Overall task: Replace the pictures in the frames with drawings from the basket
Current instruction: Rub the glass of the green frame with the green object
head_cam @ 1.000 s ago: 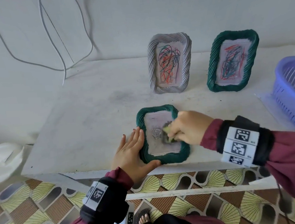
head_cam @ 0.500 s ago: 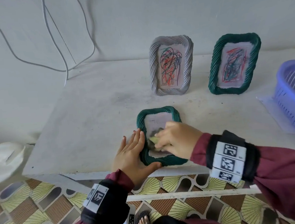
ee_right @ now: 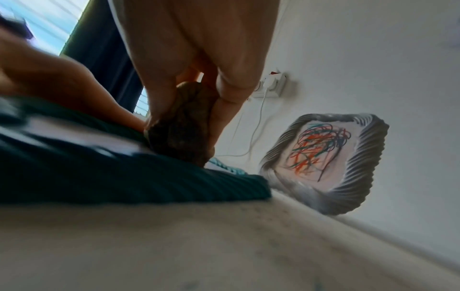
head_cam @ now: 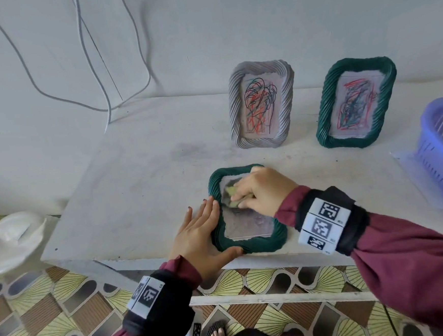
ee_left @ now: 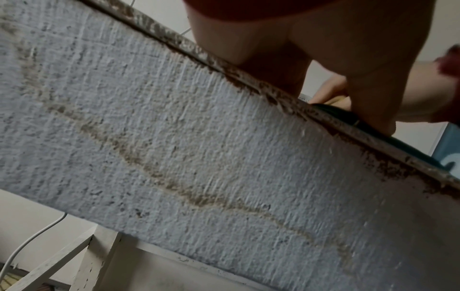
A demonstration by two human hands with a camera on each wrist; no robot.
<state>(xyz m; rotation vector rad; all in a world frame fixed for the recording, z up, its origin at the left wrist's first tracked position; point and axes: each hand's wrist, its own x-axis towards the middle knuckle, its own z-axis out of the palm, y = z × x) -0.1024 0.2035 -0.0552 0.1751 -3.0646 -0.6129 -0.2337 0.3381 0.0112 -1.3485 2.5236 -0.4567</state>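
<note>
Right fingers [head_cam: 240, 202] pinch a small cloth [head_cam: 230, 193] on the flat frame's [head_cam: 247, 242] glass; wipe gently while flat left fingers [head_cam: 205, 214] brace beside it.

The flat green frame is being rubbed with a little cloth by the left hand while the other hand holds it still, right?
Not quite. The head view shows the right hand rubbing the flat green frame with the cloth; the left hand holds it still.

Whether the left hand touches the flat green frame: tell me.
Touching. Head view shows the left hand flat against the lying green frame, fingers along its left edge, thumb at its near corner.
</note>
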